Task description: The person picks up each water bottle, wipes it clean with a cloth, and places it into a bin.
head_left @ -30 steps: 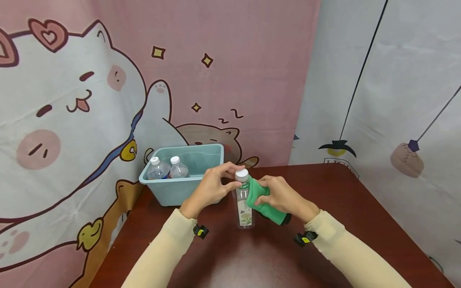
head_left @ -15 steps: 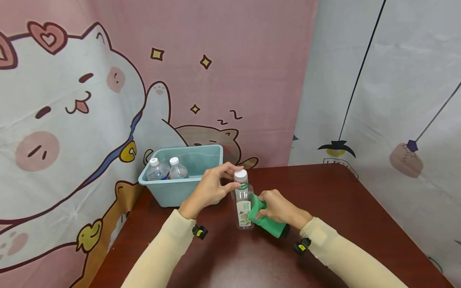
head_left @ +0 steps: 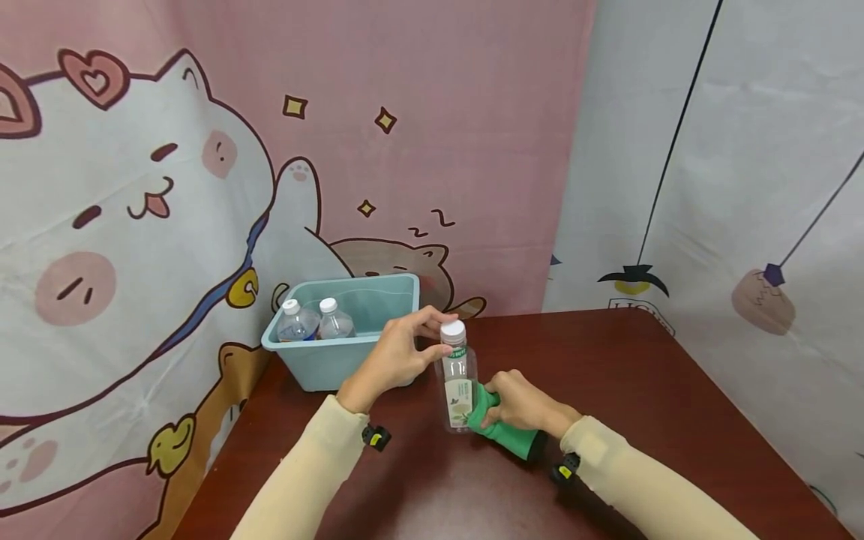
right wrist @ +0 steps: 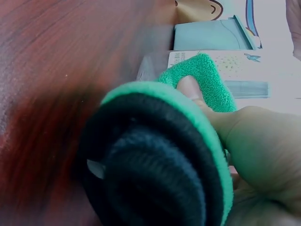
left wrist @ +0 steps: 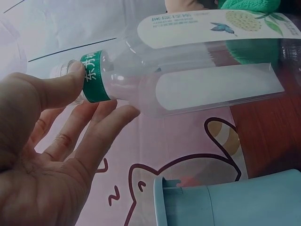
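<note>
A clear plastic bottle (head_left: 459,397) with a white cap stands upright on the table, a pale label on its side and a green band at its neck. My left hand (head_left: 403,349) pinches it at the neck, thumb on the near side, as the left wrist view shows. My right hand (head_left: 523,405) grips a folded green cloth (head_left: 506,435) and holds its end against the lower right side of the bottle. In the right wrist view the rolled dark end of the cloth (right wrist: 155,165) fills the foreground, with the thumb lying on its green face.
A light blue bin (head_left: 337,364) stands at the back left of the dark red table (head_left: 580,352). Inside it are two clear bottles (head_left: 334,322) with white caps. A printed cloth backdrop (head_left: 472,150) hangs behind the table.
My right hand has slid the green cloth down the bottle, from near its neck to its lower side. The left hand keeps its hold at the neck.
</note>
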The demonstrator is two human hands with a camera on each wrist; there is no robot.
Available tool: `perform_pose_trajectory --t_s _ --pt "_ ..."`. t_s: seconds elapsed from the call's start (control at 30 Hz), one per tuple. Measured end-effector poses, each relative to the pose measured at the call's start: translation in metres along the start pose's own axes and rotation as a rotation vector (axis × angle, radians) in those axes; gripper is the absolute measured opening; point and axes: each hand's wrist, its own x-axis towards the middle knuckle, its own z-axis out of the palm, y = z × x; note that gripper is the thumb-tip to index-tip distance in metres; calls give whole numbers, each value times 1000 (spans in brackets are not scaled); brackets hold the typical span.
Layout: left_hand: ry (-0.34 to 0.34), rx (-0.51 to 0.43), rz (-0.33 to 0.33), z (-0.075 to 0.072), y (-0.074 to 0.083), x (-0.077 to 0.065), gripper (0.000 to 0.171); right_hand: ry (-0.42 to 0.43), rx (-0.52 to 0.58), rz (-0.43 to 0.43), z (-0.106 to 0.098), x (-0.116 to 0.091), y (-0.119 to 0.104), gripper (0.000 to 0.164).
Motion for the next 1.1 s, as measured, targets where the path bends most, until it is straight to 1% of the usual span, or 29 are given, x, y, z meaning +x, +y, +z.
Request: perform_pose_trajectory --t_s 0.17,0.3,0.4,0.57,0.7,0.77,0.83,0.9,0.97,1.03,1.1 --pt "-3 7 2 2 -1 -2 47 13 32 9 -3 -2 0 19" --pt "-3 10 8 0 -2 -2 47 65 36 1 -13 -2 -8 16" --pt "1 5 8 -3 -2 -3 45 117 4 -13 -23 1 -17 16" --pt "6 -3 6 -5 -2 -3 44 170 -25 -31 -40 5 -32 19" --pt "6 -11 6 -5 -2 -4 44 213 -32 -23 -52 6 -40 29" --pt "2 -14 5 -4 -3 -4 45 248 -28 -17 -56 7 -43 36" --pt "0 -14 5 -3 -4 -4 45 283 -18 -19 -59 8 -47 39" --pt "2 -14 8 -3 -4 -4 46 321 1 -26 -62 11 -51 38" --pt "5 -14 13 -2 -5 -3 45 361 25 -37 -64 15 -56 34" --pt "11 -9 28 -2 -5 -2 45 400 44 -48 -66 18 -61 32" --pt "13 -8 32 -1 -5 -2 45 423 52 -59 -66 21 -66 32"
